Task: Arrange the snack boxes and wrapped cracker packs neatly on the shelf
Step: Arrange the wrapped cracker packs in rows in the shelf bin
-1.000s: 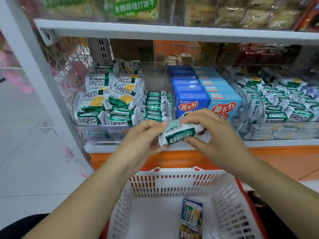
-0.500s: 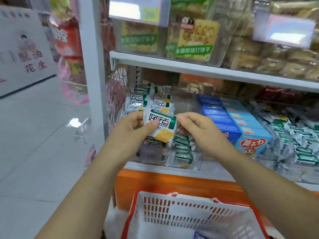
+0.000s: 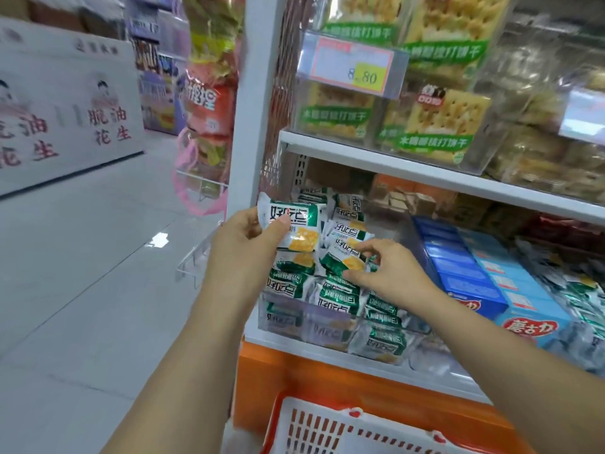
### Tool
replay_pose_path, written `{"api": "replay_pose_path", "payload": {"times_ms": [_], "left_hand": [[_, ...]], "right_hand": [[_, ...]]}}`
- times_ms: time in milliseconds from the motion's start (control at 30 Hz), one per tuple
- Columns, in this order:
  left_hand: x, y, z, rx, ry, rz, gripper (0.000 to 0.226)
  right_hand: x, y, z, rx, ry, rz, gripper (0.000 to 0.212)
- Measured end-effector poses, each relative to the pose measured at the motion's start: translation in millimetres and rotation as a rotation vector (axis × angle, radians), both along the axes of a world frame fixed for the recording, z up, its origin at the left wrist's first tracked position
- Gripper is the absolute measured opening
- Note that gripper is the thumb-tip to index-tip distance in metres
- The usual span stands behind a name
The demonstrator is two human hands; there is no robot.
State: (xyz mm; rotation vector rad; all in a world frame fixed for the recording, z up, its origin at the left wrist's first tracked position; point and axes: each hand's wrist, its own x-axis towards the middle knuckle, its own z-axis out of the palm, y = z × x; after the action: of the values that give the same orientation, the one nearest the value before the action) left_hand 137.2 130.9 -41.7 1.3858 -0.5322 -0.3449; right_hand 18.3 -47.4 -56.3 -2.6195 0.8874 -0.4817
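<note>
Thumb and fingers of the left hand [image 3: 244, 244] grasp one cracker pack [image 3: 296, 224], held up over the clear bin [image 3: 307, 319]. Beside it the right hand [image 3: 393, 276] pinches a second pack [image 3: 340, 257] on the pile [image 3: 330, 290] in this bin. Blue snack boxes [image 3: 471, 283] stand right of that hand on the white shelf [image 3: 288, 345]; a basket [image 3: 327, 427] sits below, pale floor [image 3: 82, 273] at left.

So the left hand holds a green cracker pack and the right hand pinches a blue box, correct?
Not the blue boxes: the head view shows the right hand pinching a stacked green pack beside them. The left hand holds a green cracker pack.
</note>
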Motion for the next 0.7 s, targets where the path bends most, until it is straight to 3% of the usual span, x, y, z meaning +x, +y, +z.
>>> {"api": "replay_pose_path", "payload": {"times_ms": [133,233,300,467,633,700], "left_hand": [[0,1,1,0.006,-0.007,-0.002,0.017],[-3,0,4,0.002,-0.001,0.008,0.011],[-5,-2,4,0.002,0.005,0.013,0.011],[-6,-3,3,-0.007,0.014,0.001,0.008],[-5,-6,2,-0.042,0.1,-0.036,0.013],[-4,-5,1,-0.07,0.181,-0.088,0.006]], "right_hand": [[0,1,4,-0.015,-0.036,0.028,0.034],[-2,1,8,0.015,-0.058,0.056,0.017],[-4,-1,7,0.016,-0.031,0.065,0.018],[2,-4,7,0.022,0.103,0.056,0.055],[9,-8,11,0.016,0.198,0.081,0.041],[6,-9,13,0.028,0.198,0.086,0.055]]}}
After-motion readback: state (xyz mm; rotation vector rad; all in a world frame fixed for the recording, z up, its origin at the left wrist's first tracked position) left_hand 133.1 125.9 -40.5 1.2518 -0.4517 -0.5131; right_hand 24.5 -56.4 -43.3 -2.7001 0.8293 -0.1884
